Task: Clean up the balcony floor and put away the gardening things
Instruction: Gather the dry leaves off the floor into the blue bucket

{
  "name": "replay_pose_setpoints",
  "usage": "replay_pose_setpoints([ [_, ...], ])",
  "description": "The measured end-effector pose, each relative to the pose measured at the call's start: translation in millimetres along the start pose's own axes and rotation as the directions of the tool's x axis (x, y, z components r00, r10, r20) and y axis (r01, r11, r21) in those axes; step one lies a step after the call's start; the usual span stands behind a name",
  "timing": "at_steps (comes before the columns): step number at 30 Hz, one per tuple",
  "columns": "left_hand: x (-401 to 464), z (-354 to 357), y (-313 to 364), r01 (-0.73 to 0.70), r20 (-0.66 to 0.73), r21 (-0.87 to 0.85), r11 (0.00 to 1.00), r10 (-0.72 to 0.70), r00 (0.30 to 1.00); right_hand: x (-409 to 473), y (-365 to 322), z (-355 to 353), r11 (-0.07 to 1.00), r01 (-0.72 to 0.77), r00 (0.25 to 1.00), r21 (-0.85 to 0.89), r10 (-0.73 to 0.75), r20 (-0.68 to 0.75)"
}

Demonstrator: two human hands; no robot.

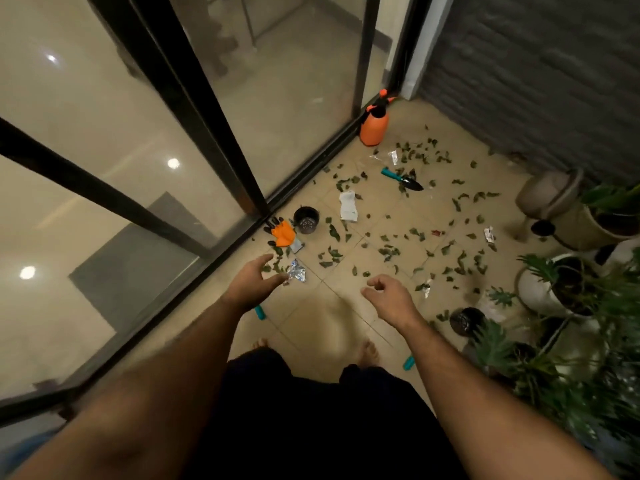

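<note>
two bare hands hang over the beige tiled floor [346, 317], holding nothing: left hand [258, 282] spread, right hand [389, 299] loosely curled. just beyond lie crumpled silver foil [297, 271], an orange glove [283, 233], a small black plastic pot [306, 220], scattered green leaves [391, 251], a teal-handled trowel [403, 179] and an orange spray bottle [374, 124].

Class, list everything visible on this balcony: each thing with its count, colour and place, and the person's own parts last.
Spray bottle: one, orange, far corner by glass door.
Trowel: one, teal handle, black blade, far floor.
Garden gloves: orange-black, by door track.
Small pots: two, black; second near plants.
Paper packet: one, white, mid floor.
Foil wrapper: one, silver, near left hand.
Leaves: many, green, scattered.
Potted plants: several, right.
Left hand: open.
Right hand: open.
</note>
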State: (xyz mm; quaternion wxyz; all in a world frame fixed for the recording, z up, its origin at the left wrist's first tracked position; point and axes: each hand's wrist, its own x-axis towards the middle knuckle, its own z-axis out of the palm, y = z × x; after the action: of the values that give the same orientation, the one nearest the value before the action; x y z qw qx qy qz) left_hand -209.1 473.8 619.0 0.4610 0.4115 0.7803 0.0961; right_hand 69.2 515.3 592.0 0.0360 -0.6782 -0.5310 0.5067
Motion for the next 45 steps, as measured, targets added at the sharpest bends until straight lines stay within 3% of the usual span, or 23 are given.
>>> replay_pose_setpoints([
  [4,12.3,23.1,26.5,0.031,-0.051,-0.018,0.999,-0.032,0.998,42.9,-5.5,-26.2,0.999,0.030,0.999,-0.043,-0.030,0.017],
  [10,46.7,34.6,33.0,0.071,-0.020,0.012,0.997,-0.071,0.997,98.2,-20.0,-18.6,0.994,0.067,0.994,-0.087,-0.058,0.093],
  [16,108.7,44.0,5.6,0.148,0.074,0.006,0.989,-0.148,0.986,146.3,-9.8,5.2,0.996,-0.041,0.993,-0.075,0.049,0.104],
  [22,193.7,83.2,-40.0,0.149,0.128,-0.023,0.989,-0.145,0.981,224.0,42.9,62.0,0.985,-0.174,0.981,-0.006,0.174,0.081],
  [28,299.3,171.6,-98.7,0.129,0.121,-0.040,0.991,-0.124,0.985,332.7,132.8,136.0,0.974,-0.208,0.963,-0.085,0.219,0.154],
  [33,387.5,277.2,-137.2,0.067,0.147,-0.006,0.998,-0.066,0.987,425.7,211.8,178.1,0.978,-0.201,0.975,-0.054,0.205,0.082],
  [37,453.8,354.5,-151.7,-0.013,0.147,0.022,1.000,0.009,0.989,489.4,280.3,196.2,0.973,-0.205,0.978,-0.101,0.200,-0.054],
  [41,504.4,412.9,-162.5,-0.076,0.081,0.060,0.995,0.071,0.994,538.2,332.9,208.7,0.967,-0.199,0.961,-0.156,0.162,-0.222],
  [45,542.5,459.8,-175.7,-0.089,-0.019,0.058,0.994,0.090,0.996,572.1,366.5,229.6,0.979,-0.155,0.947,-0.130,0.111,-0.300],
])
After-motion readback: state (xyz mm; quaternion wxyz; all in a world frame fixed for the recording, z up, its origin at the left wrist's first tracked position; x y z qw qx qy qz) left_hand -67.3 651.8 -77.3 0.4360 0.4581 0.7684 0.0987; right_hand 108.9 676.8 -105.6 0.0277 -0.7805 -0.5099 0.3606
